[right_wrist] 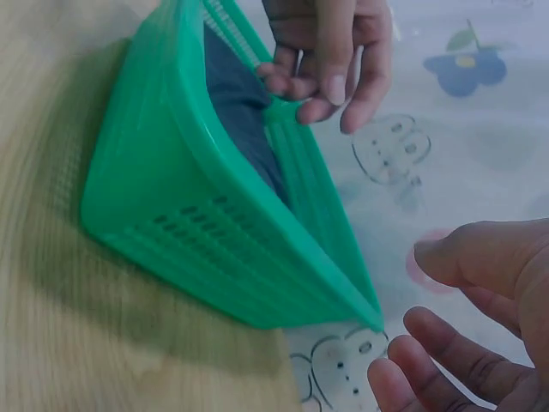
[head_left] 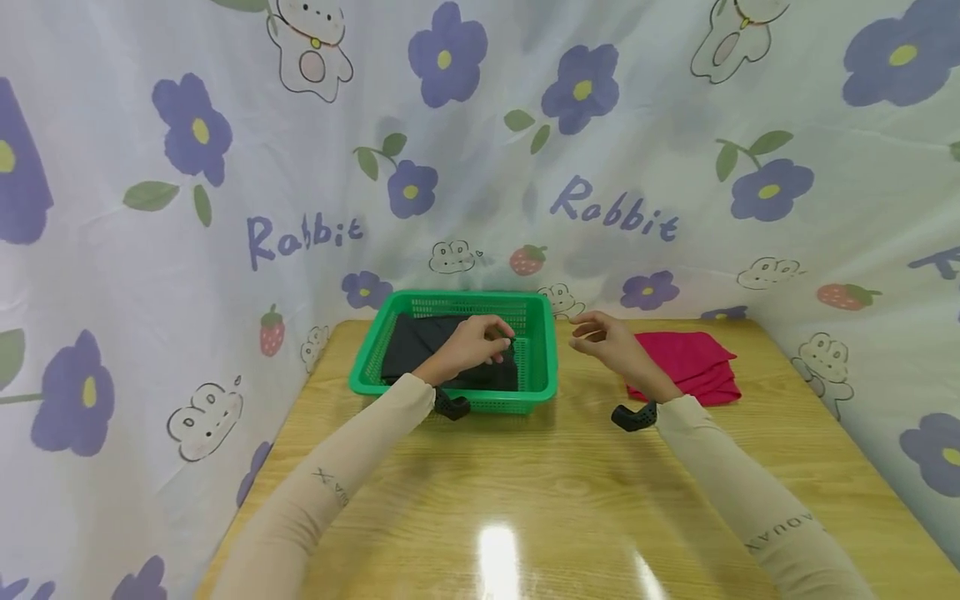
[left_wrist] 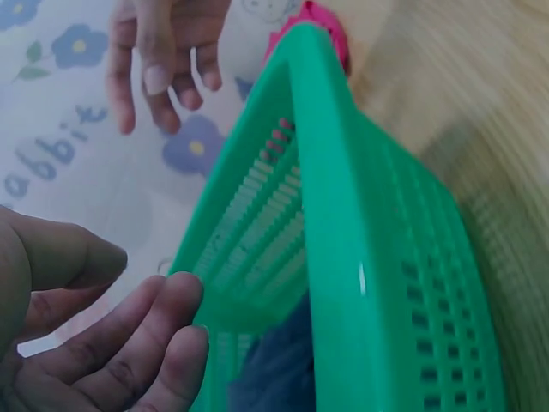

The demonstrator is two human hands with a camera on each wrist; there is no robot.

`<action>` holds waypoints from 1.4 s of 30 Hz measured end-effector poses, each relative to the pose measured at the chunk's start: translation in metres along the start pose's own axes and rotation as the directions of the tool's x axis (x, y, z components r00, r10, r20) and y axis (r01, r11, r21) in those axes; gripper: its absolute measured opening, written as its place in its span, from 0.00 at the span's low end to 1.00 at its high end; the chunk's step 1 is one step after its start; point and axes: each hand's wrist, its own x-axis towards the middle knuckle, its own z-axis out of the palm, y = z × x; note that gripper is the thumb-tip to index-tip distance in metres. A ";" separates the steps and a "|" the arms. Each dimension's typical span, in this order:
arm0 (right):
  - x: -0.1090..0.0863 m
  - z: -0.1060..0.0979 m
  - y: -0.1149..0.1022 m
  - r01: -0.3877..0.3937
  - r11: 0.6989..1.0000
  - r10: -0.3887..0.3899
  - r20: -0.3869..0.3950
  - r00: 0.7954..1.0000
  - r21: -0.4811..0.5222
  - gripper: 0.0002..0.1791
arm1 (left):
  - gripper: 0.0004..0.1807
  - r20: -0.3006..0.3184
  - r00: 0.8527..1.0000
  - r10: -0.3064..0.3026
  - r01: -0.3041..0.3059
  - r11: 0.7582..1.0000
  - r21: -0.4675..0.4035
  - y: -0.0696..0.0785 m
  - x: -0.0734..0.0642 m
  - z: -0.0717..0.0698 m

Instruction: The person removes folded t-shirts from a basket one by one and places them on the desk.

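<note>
1. Green plastic makes up the basket (head_left: 549, 354), which we see standing on the far left of the wooden surface (head_left: 570, 483), its walls pierced with rows of slots.
2. Inside the basket we find a dark cloth (head_left: 416, 342), folded and spread over the left and middle of its floor, while green mesh shows at the right end.
3. Above the basket we see the left hand (head_left: 476, 343), reaching in from the near left. Its grip is slack and fairly narrow, the fingers bent and a small gap left between thumb and fingertips. We cannot tell how high it hangs over the dark cloth.
4. Just right of the basket, and apart from its rim, we see the right hand (head_left: 611, 343). Its grip is wider, with the thumb well clear of the loosely curved fingers.
5. On the far right of the surface we see a red cloth (head_left: 693, 362), folded in uneven layers; the right wrist crosses in front of its left edge.
6. On both forearms we see pale sleeves (head_left: 757, 492) with dark lettering, and black fittings (head_left: 633, 417) at the wrists.
7. Behind everything we see a white curtain (head_left: 480, 158) printed with purple flowers, strawberries and rabbits.
</note>
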 end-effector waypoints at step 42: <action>0.033 0.109 -0.042 0.012 1.000 -0.011 0.157 0.988 -0.006 0.25 | 0.17 -0.178 0.956 -0.233 0.258 0.957 0.132 -0.068 -0.035 -0.100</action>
